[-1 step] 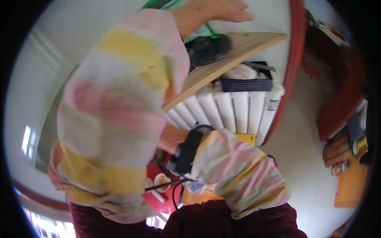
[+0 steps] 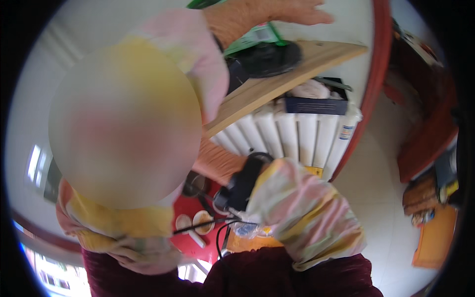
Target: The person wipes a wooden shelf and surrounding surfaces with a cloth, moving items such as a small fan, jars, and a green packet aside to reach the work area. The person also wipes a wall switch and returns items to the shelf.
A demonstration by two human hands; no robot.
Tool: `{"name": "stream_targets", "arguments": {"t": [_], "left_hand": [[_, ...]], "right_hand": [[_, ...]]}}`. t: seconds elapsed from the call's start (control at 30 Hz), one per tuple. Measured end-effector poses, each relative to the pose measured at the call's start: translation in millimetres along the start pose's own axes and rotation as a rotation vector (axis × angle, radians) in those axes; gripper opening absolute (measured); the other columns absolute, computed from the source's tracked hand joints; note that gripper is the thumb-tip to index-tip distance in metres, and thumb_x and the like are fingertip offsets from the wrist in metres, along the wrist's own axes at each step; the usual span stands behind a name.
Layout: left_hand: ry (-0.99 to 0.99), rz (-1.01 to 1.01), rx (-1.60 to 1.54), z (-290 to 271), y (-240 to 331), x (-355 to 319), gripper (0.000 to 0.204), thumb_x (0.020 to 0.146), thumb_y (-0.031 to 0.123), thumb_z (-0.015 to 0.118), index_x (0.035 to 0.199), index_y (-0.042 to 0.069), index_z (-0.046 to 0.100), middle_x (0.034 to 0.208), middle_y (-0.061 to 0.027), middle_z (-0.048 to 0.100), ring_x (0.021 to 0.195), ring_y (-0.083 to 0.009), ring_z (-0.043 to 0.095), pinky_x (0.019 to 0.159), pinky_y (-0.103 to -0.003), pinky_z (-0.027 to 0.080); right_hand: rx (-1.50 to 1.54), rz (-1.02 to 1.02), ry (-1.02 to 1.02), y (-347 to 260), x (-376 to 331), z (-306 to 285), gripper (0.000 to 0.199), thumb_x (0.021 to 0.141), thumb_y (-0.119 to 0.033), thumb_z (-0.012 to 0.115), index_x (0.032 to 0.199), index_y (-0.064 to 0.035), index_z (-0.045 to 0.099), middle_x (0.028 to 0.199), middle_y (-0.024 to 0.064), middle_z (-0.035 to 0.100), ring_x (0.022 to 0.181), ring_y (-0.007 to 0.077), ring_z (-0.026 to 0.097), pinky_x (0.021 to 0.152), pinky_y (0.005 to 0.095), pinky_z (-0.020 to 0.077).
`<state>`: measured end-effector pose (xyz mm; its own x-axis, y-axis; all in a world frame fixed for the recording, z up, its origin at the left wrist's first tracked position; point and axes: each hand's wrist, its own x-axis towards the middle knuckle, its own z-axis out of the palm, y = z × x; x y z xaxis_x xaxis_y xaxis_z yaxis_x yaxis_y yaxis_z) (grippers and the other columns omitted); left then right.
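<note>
My left arm, in a pastel striped sleeve, is raised high. My left hand is stretched flat with its fingers extended above a tilted wooden shelf board. Just below the wrist lie a green packet and a black round object on the board. My left hand grips nothing that I can see. My right forearm, with a black wrist device, reaches toward the lower left. My right hand is mostly hidden behind the left sleeve, so its fingers do not show.
A white radiator stands under the board, with a dark blue box on top. Below are a red surface with small bowls and black cables. A red frame and pale floor lie to the right.
</note>
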<state>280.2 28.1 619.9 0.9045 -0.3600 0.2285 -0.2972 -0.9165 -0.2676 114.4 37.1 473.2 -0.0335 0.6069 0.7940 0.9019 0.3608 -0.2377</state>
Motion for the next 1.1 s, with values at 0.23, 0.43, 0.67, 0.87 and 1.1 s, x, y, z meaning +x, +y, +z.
{"name": "stream_targets", "arguments": {"t": [0.23,0.43,0.67,0.87,1.1], "left_hand": [[0.345,-0.258,0.306,-65,71,-263,0.076,0.087,0.058,0.038,0.137,0.001,0.030,0.141,-0.0205,0.030,0.131,-0.0366,0.031,0.109,-0.039,0.026],[0.737,-0.981,0.183,-28,69,-434,0.051,0.097,0.040,0.026,0.129,0.007,0.047,0.131,-0.0180,0.047,0.129,-0.0333,0.036,0.107,-0.042,0.022],[0.572,-1.260,0.417,7,57,-526,0.053,0.098,0.042,0.026,0.131,0.006,0.045,0.134,-0.0153,0.045,0.132,-0.0316,0.032,0.110,-0.047,0.014],[0.672,-1.016,0.405,10,56,-526,0.044,0.097,0.030,0.031,0.132,0.007,0.045,0.134,-0.0171,0.045,0.130,-0.0345,0.034,0.109,-0.046,0.019],[0.524,-1.121,0.381,3,60,-525,0.050,0.099,0.035,0.021,0.133,0.008,0.045,0.135,-0.0184,0.043,0.132,-0.0334,0.030,0.110,-0.043,0.018]], "right_hand": [[-0.288,0.032,-0.190,-10,20,11,0.021,0.083,-0.024,0.051,0.088,-0.0085,0.063,0.089,0.0112,0.065,0.087,0.0291,0.060,0.076,0.0399,0.0479],[-0.282,0.150,-0.335,4,25,-28,0.028,0.085,-0.025,0.055,0.103,-0.0042,0.059,0.087,0.0182,0.062,0.087,0.0366,0.057,0.076,0.0452,0.0449],[-0.605,0.044,-0.143,10,-2,-54,0.020,0.083,-0.017,0.056,0.095,-0.0014,0.060,0.085,0.0175,0.059,0.087,0.0355,0.056,0.074,0.0428,0.0463],[-0.151,-0.204,-0.251,-74,25,34,0.014,0.078,-0.014,0.058,0.082,-0.0007,0.056,0.075,0.0172,0.055,0.073,0.0342,0.055,0.063,0.0431,0.0462],[-0.135,-0.232,-0.236,-125,41,73,0.008,0.073,-0.008,0.058,0.078,-0.0021,0.061,0.080,0.0141,0.060,0.080,0.0292,0.058,0.066,0.0418,0.0488]]}}
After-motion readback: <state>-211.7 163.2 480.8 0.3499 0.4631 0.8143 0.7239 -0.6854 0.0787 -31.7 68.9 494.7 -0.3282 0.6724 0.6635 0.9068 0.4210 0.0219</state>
